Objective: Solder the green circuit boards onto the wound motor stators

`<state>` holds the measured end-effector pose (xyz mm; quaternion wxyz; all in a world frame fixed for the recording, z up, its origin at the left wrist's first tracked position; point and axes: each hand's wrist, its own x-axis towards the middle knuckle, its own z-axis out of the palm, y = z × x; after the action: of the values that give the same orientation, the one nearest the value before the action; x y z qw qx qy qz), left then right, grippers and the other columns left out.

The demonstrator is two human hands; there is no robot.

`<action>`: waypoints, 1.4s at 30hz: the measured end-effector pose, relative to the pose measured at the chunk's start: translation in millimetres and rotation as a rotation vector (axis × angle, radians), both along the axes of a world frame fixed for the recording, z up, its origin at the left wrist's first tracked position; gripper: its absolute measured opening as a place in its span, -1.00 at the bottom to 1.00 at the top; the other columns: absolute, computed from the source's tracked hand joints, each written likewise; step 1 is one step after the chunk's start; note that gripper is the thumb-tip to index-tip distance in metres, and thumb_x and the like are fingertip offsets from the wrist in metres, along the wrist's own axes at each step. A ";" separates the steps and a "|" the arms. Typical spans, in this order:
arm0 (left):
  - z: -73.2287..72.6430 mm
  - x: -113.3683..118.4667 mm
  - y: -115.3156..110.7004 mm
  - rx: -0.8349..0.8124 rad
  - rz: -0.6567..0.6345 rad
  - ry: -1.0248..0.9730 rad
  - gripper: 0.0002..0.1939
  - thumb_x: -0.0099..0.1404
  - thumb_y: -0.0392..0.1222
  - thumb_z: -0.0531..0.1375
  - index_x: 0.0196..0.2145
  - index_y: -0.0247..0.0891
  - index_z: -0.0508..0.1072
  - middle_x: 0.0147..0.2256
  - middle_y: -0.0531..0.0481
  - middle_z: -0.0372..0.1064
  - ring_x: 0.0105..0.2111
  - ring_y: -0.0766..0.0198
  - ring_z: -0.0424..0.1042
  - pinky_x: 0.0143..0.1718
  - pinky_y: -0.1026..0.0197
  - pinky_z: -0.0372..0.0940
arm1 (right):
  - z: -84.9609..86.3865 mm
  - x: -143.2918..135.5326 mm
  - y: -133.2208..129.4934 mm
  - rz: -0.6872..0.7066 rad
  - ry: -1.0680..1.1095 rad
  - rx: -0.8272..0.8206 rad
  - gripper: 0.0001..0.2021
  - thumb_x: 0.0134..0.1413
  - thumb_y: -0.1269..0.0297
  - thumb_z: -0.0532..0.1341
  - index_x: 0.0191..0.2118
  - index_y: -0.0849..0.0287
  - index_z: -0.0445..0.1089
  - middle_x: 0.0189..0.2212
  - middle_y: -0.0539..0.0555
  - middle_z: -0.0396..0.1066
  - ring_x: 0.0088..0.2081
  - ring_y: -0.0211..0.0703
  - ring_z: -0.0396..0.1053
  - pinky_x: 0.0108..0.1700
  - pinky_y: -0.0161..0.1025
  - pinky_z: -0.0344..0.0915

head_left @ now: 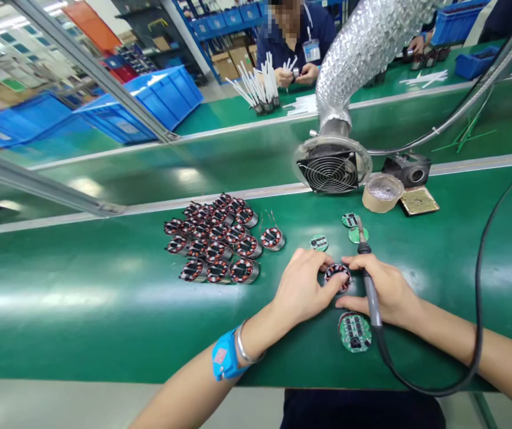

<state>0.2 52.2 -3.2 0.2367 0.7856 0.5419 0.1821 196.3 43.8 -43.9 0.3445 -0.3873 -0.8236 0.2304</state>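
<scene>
My left hand (305,285) has its thumb and fingers around a small round motor stator (337,277) standing on the green bench. Close to the stator's right side is my right hand (383,289), holding a soldering iron (371,292) whose tip points away from me. A green circuit board (355,332) lies nearer to me, below the hands. Beyond them are a small board (319,242), another board (350,220) and a plain green disc (357,235) beside the iron's tip. A single stator (272,238) stands left of these, next to several grouped stators (218,238).
A fan (330,171) on a silver duct (363,53) hangs at the bench's back edge. Right of it are a tape roll (383,192), a black iron holder (408,169) and a shallow tray (419,201). The iron's cable (478,286) loops at right. A person (298,36) works opposite.
</scene>
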 end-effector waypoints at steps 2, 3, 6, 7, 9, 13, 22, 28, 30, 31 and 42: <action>4.1 1.7 3.5 -0.067 0.013 0.034 -0.81 0.32 -0.12 0.13 -0.41 -0.25 0.38 -0.45 0.02 0.40 -0.36 0.20 0.30 -0.27 0.16 0.17 | -1.8 -7.1 1.0 0.008 0.003 -0.016 -0.51 -0.07 0.24 0.39 -0.07 0.10 0.15 -0.16 0.19 0.50 -0.20 0.01 0.53 -0.22 -0.12 0.51; 6.0 2.6 4.7 -0.099 0.021 0.049 -0.80 0.32 -0.15 0.10 -0.44 -0.25 0.36 -0.48 0.04 0.37 -0.39 0.23 0.28 -0.32 0.19 0.13 | -1.7 -8.7 0.7 0.008 0.005 -0.022 -0.54 -0.06 0.29 0.37 -0.07 0.09 0.15 -0.17 0.17 0.49 -0.22 -0.01 0.53 -0.24 -0.13 0.50; 7.6 2.8 8.4 -0.258 0.015 0.017 -0.77 0.31 -0.15 0.08 -0.49 -0.24 0.31 -0.56 0.09 0.27 -0.50 0.30 0.20 -0.44 0.24 0.02 | 0.8 -3.2 -2.7 0.033 0.009 -0.033 -0.60 -0.04 0.36 0.30 -0.09 0.09 0.15 -0.16 0.16 0.49 -0.23 -0.05 0.53 -0.25 -0.17 0.49; 6.1 1.4 10.0 -0.337 0.011 -0.037 -0.76 0.30 -0.13 0.08 -0.51 -0.25 0.29 -0.58 0.11 0.23 -0.53 0.33 0.17 -0.46 0.25 -0.01 | 1.9 1.6 -4.2 0.051 0.011 -0.036 -0.61 -0.04 0.37 0.28 -0.09 0.08 0.15 -0.15 0.16 0.48 -0.21 -0.06 0.52 -0.23 -0.18 0.49; 0.2 -3.3 14.2 -0.515 0.011 -0.189 -0.73 0.26 -0.07 0.09 -0.53 -0.25 0.27 -0.62 0.13 0.16 -0.57 0.36 0.12 -0.50 0.28 -0.02 | 3.6 12.9 -6.9 0.085 0.017 -0.048 -0.62 -0.02 0.37 0.26 -0.09 0.09 0.13 -0.12 0.17 0.48 -0.16 -0.08 0.52 -0.18 -0.20 0.49; -13.2 -15.8 23.3 -0.753 0.120 -0.525 -0.71 0.14 0.00 0.15 -0.55 -0.27 0.27 -0.67 0.18 0.07 -0.65 0.44 -0.01 -0.58 0.33 -0.09 | 3.0 30.1 -9.6 0.107 0.025 -0.063 -0.63 0.01 0.36 0.25 -0.07 0.10 0.13 -0.07 0.20 0.47 -0.07 -0.10 0.50 -0.09 -0.22 0.47; -4.7 -7.1 11.2 -0.635 -0.250 -0.291 -0.54 -0.07 -0.04 0.44 -0.25 -0.27 0.44 -0.34 0.06 0.36 -0.56 0.45 0.19 -0.54 0.37 0.08 | -5.6 31.7 -10.9 0.086 0.064 -0.044 -0.62 0.00 0.33 0.28 -0.07 0.10 0.15 -0.06 0.21 0.48 -0.04 -0.07 0.50 -0.07 -0.18 0.47; -2.9 -2.3 -10.1 -0.638 -0.167 -0.268 -0.82 0.23 -0.17 0.18 -0.49 -0.29 0.43 -0.55 0.09 0.30 -0.55 0.40 0.20 -0.49 0.34 0.09 | -3.3 31.6 -10.0 0.086 0.048 -0.049 -0.63 -0.01 0.35 0.27 -0.09 0.11 0.15 -0.07 0.23 0.48 -0.07 -0.08 0.51 -0.09 -0.21 0.47; -1.9 -8.0 -12.1 -0.835 -0.079 -0.383 -0.83 0.15 -0.16 0.20 -0.52 -0.30 0.41 -0.60 0.11 0.25 -0.60 0.42 0.15 -0.56 0.36 0.06 | -1.2 30.9 -9.0 0.099 0.042 -0.049 -0.65 -0.01 0.36 0.26 -0.10 0.10 0.15 -0.09 0.21 0.49 -0.09 -0.09 0.52 -0.12 -0.23 0.48; -1.7 -11.4 -11.9 -0.920 -0.039 -0.442 -0.85 0.09 -0.17 0.21 -0.53 -0.30 0.40 -0.61 0.11 0.24 -0.62 0.42 0.14 -0.58 0.36 0.05 | -0.3 30.3 -8.6 0.105 0.039 -0.050 -0.66 0.00 0.36 0.26 -0.11 0.10 0.15 -0.10 0.21 0.49 -0.10 -0.09 0.52 -0.13 -0.23 0.48; -5.8 -35.3 -0.6 -1.099 0.130 -0.668 -0.72 -0.08 -0.06 0.19 -0.72 -0.28 0.23 -0.78 0.16 0.02 -0.79 0.51 -0.07 -0.76 0.39 -0.21 | 0.8 25.2 -9.9 0.136 0.059 -0.069 -0.67 -0.03 0.40 0.23 -0.13 0.08 0.14 -0.13 0.17 0.49 -0.10 -0.09 0.52 -0.15 -0.25 0.47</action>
<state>-35.1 51.5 -8.9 0.7489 0.4165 0.4997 0.1268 221.5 33.9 -43.1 0.3383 -0.3352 -0.8291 0.2928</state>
